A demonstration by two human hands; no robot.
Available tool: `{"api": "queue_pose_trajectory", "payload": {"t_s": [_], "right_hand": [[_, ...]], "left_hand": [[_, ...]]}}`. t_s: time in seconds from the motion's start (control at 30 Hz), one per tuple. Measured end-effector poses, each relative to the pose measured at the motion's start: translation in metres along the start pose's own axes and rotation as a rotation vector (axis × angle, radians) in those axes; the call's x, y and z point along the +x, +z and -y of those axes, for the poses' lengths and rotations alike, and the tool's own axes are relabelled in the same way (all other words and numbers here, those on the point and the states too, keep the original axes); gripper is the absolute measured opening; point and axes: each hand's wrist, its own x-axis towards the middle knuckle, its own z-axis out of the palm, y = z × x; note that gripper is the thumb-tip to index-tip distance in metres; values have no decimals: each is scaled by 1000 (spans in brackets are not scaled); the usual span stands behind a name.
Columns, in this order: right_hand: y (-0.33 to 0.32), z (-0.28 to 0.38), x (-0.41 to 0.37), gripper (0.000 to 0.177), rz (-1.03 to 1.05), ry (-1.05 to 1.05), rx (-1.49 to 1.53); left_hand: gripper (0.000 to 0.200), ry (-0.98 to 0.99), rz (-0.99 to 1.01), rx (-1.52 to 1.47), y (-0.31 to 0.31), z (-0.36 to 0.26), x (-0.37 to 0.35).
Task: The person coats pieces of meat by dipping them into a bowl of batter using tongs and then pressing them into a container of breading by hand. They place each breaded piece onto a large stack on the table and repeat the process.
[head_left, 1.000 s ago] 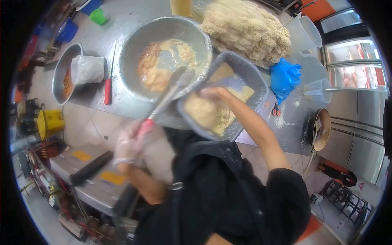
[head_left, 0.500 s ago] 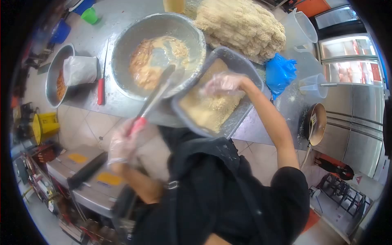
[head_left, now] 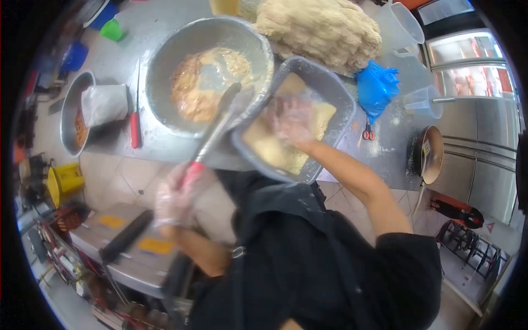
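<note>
My left hand (head_left: pixel 175 201), in a clear plastic glove, is closed round the red grip of metal tongs (head_left: pixel 213 133). The tongs slant up, their tips over the near right rim of a large metal bowl (head_left: pixel 157 66) that holds wet, pinkish meat in pale batter (head_left: pixel 190 96). My right hand (head_left: pixel 294 122), also gloved, lies palm down with fingers spread on the breadcrumbs (head_left: pixel 263 144) in a grey plastic tub (head_left: pixel 344 96). A flat crumb-covered piece (head_left: pixel 322 118) shows beside this hand. What lies under the palm is hidden.
Behind the tub rises a big heap of crumb-coated pieces (head_left: pixel 319 33). Right of it are a blue bag (head_left: pixel 378 91), scissors (head_left: pixel 368 132), clear jugs (head_left: pixel 421 102) and a pan (head_left: pixel 432 154). A red-handled knife (head_left: pixel 135 129) and a smaller bowl (head_left: pixel 67 118) stand left.
My right hand has come down from above the tub and spread flat on the crumbs. My left hand has shifted slightly right, still holding the tongs. The scissors have come into view.
</note>
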Motion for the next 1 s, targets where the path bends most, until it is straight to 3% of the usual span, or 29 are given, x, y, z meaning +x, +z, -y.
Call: {"api": "queue_pose_trajectory", "payload": {"t_s": [0.13, 0.23, 0.33, 0.4, 0.43, 0.53, 0.63, 0.7, 0.73, 0.8, 0.93, 1.0], "right_hand": [[6, 6, -19, 78, 140, 101, 3], [15, -4, 6, 74, -20, 28, -100], [20, -39, 37, 62, 104, -239, -133], [-45, -45, 37, 44, 522, 37, 450], [-37, -53, 37, 44, 518, 33, 448], [-27, -65, 38, 67, 577, -211, -116], [-46, -62, 21, 73, 529, -171, -119], [-36, -76, 18, 69, 369, -196, 259], [-35, -80, 17, 69, 370, -196, 257], [-50, -83, 13, 50, 97, -358, 235], [-51, -83, 6, 45, 178, -374, 169], [-56, -70, -22, 38, 197, -378, 298]], "left_hand": [[42, 166, -102, 188, 6, 29, 11], [39, 147, -45, -2, 6, 24, 16], [37, 75, -23, -33, 2, 6, 4], [36, 99, -1, 62, -3, 4, 2], [36, 101, -5, 61, -2, 12, 4], [35, 213, -44, -98, 4, 29, 12], [37, 126, -60, -44, 4, 25, 15], [40, 155, -90, 146, 7, 42, 23], [40, 153, -90, 144, 8, 43, 23], [42, 167, -76, 97, 11, 38, 21], [44, 193, -42, 141, 13, 39, 24], [35, 135, -56, 78, 17, 39, 26]]}}
